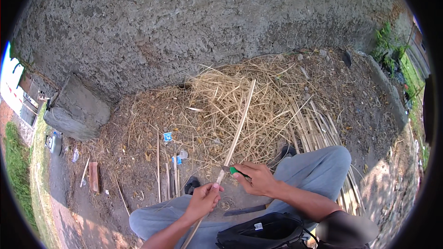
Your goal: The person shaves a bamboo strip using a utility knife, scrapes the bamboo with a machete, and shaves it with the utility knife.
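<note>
My left hand (203, 199) grips a long thin bamboo strip (240, 124) low on its length; the strip runs up and away over a pile of dry shavings (230, 106). My right hand (257, 178) holds a small knife with a green handle (234, 170), its blade against the strip just above my left hand. Both hands work over my knees in grey trousers (318, 166).
A rough grey concrete wall (184, 27) rises behind the pile. A bundle of split bamboo strips (318, 131) lies on the right. A concrete block (76, 110) and a small wood piece (94, 176) sit at left. A black bag (267, 233) rests on my lap.
</note>
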`<state>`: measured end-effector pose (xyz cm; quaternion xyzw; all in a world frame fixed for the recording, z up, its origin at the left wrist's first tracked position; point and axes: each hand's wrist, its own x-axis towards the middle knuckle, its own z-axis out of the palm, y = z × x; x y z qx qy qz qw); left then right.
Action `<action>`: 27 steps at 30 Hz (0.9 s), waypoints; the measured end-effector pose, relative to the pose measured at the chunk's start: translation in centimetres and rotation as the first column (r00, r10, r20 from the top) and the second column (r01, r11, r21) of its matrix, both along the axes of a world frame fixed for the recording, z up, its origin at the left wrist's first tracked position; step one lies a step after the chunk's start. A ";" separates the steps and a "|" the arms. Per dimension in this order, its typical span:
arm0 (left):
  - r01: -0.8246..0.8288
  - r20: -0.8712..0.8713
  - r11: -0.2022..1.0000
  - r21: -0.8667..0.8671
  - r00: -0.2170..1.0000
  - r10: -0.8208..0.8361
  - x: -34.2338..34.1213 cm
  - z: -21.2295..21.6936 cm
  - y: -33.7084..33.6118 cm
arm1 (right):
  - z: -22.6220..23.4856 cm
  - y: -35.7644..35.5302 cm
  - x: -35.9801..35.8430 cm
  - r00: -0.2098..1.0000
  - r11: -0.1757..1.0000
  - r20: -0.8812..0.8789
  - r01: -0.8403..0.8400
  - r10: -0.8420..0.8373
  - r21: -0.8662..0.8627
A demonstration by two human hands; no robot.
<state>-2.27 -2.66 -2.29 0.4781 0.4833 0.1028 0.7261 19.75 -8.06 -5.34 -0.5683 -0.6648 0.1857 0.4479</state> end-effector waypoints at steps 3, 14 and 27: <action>-0.006 0.029 0.999 -0.035 1.000 0.007 -0.4 -0.5 -0.2 | 0.4 0.0 -0.4 0.995 0.999 0.094 -0.025 0.028 -0.027; 0.358 -0.458 0.795 0.490 0.882 -0.115 -0.4 0.0 -2.2 | -0.9 0.0 -2.3 0.966 1.000 0.257 -0.013 0.012 0.003; 0.387 -0.520 0.728 0.567 0.853 -0.048 -1.6 -1.2 -4.1 | -3.2 2.2 -1.4 0.942 0.990 0.306 0.142 -0.138 0.008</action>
